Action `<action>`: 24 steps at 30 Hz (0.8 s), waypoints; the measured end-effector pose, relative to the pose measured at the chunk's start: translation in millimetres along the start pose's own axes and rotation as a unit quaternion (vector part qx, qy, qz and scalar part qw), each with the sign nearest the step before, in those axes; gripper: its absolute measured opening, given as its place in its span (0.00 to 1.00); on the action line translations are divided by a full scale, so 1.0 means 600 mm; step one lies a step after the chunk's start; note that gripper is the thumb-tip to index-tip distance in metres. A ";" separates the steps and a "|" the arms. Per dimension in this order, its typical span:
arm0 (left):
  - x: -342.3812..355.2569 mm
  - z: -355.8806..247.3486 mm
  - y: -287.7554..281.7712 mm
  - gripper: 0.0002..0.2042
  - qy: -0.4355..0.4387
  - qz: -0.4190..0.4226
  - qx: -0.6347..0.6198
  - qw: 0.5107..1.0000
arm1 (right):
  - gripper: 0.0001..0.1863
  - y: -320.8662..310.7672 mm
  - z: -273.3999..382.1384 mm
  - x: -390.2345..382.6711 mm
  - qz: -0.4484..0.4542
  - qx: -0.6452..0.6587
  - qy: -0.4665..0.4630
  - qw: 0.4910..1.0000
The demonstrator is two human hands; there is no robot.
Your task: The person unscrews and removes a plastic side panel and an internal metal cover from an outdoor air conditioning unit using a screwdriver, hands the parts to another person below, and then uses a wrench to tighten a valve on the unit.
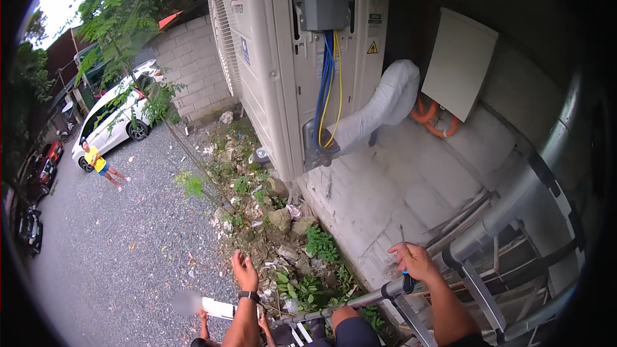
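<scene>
My left hand (245,271) is raised with fingers apart and holds nothing, above the gravel and rubble. My right hand (418,263) grips a screwdriver (407,281) with a black and blue handle, beside a metal ladder (474,294). Ahead is a beige outdoor air-conditioner unit (283,109) with a grey cover (325,1), blue and yellow wires (335,83) and a white wrapped pipe bundle (376,103). Below my left hand, a co-worker's hands (203,314) hold a white panel (217,308).
A grey box (457,64) with orange conduit (443,130) is on the right wall. A person in yellow (99,162) stands by a white car (122,115) on gravel. A block wall (189,64), small tree (116,19), rocks (280,218) and plants (321,243) border the ledge.
</scene>
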State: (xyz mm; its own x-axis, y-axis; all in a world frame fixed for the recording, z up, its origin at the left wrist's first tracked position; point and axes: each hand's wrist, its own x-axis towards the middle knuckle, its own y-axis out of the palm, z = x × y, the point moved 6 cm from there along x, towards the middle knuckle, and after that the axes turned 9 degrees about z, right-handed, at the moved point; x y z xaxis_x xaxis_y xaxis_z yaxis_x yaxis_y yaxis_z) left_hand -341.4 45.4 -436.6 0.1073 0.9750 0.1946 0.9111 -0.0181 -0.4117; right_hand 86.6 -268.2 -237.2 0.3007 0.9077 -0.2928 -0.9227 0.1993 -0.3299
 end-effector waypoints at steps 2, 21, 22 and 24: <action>0.115 -0.274 0.012 0.18 0.163 0.005 -0.041 0.986 | 0.29 -0.041 0.021 -0.047 -0.063 0.043 -0.053 0.996; -0.044 -0.827 0.309 0.17 0.123 0.526 -0.319 0.779 | 0.25 -0.052 0.239 -0.053 -0.068 -0.081 -0.114 0.988; -0.024 -0.854 0.309 0.16 0.086 0.538 -0.360 0.757 | 0.25 -0.061 0.248 -0.064 -0.091 -0.044 -0.145 0.984; 0.013 -0.912 0.302 0.13 0.033 0.555 -0.423 0.715 | 0.24 -0.073 0.282 -0.089 -0.114 -0.013 -0.169 0.979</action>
State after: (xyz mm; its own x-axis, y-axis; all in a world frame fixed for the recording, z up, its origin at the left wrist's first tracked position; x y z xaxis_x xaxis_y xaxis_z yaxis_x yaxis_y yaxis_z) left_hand 42.4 -71.6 -22.7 0.9447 0.2436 0.2196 0.1612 -0.9280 0.3358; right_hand 70.4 -262.8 -55.2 0.3970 0.9120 0.1031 -0.8332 0.4052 -0.3763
